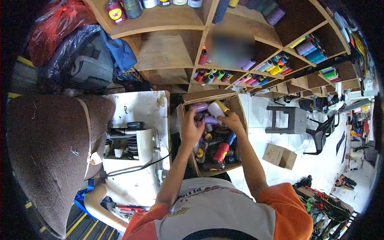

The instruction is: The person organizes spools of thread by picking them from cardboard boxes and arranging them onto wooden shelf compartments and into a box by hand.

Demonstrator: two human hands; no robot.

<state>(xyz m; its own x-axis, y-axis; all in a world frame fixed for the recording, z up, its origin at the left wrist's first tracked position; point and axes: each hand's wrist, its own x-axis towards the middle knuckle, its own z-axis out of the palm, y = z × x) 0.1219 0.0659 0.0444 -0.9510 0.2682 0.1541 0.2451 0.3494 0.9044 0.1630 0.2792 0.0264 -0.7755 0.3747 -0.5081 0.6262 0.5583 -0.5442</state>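
Observation:
An open cardboard box (pixel 193 162) in front of me holds several thread cones. My left hand (pixel 193 129) reaches in over the box's left side, its fingers curled round the end of a purple thread cone (pixel 210 120). Another purple cone (pixel 200 107) lies just beyond those fingers. My right hand (pixel 232 121) is closed on a white thread cone (pixel 215 109), and a yellow cone (pixel 222 106) shows right beside it. Lower in the box lie a red cone (pixel 221 153), a blue cone (pixel 231 139) and several dark ones, some wrapped in plastic.
Wooden shelves (pixel 168 68) with thread cones rise behind the box. To the left stands a white table (pixel 140 102) with a sewing machine (pixel 144 144), beside a big brown sack (pixel 52 148). A grey stool (pixel 286 120) and a small carton (pixel 279 156) are on the right floor.

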